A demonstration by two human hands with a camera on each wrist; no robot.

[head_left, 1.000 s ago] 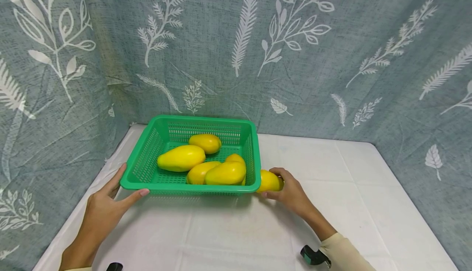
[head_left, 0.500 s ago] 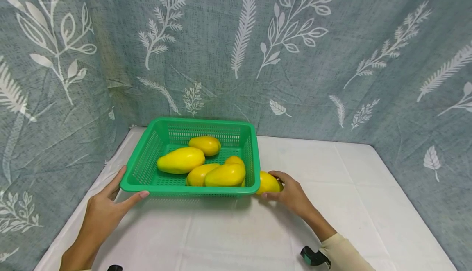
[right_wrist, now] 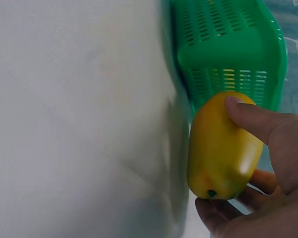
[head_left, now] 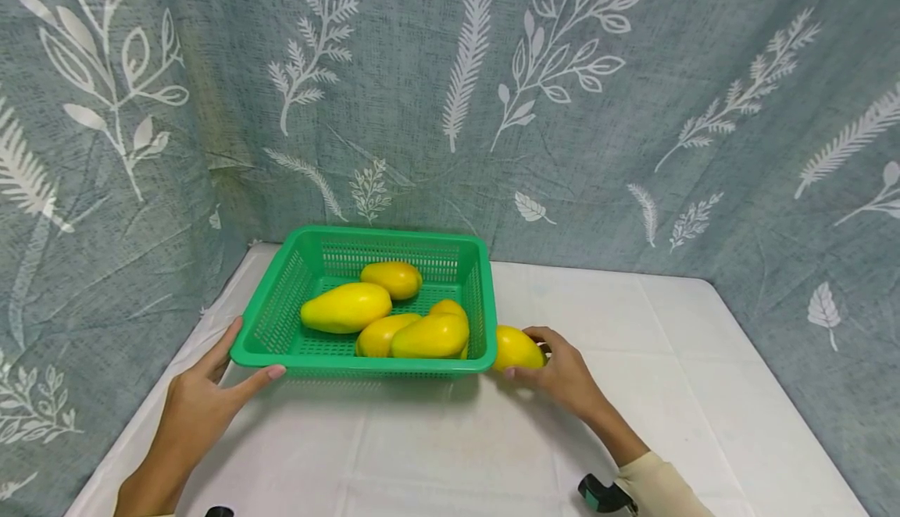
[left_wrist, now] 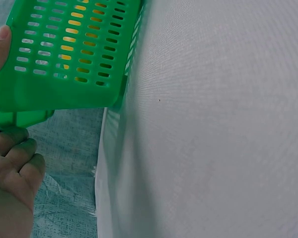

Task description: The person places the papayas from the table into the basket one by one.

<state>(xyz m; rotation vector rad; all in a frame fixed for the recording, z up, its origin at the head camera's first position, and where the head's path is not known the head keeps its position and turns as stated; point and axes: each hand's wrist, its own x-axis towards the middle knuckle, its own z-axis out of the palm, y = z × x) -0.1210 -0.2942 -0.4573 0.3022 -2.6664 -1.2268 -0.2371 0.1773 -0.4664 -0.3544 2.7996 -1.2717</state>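
A green plastic basket (head_left: 316, 361) stands at the left of the table with several yellow mangoes (head_left: 346, 308) lying in it. My left hand (head_left: 197, 404) grips its near left corner, thumb over the front rim and fingers at the side. In the left wrist view, the fingers of that hand (left_wrist: 12, 173) curl at the rim of the basket (left_wrist: 54, 89). Just outside the basket's right wall, my right hand (head_left: 566, 376) holds another mango (head_left: 516, 347). The right wrist view shows the thumb on top of this mango (right_wrist: 221, 148), its dark stem end toward the palm side, fingers partly hidden beneath.
White cloth covers the table (head_left: 633, 361). A grey-blue curtain (head_left: 422, 95) with white leaf prints hangs close behind the basket and along both sides. A black device (head_left: 601, 493) is at the right wrist, and part of another (head_left: 219, 511) shows near the left forearm.
My right hand and its mango have shifted slightly to the right. The left hand keeps its place on the basket. The whole head view has moved down a little in the frame.
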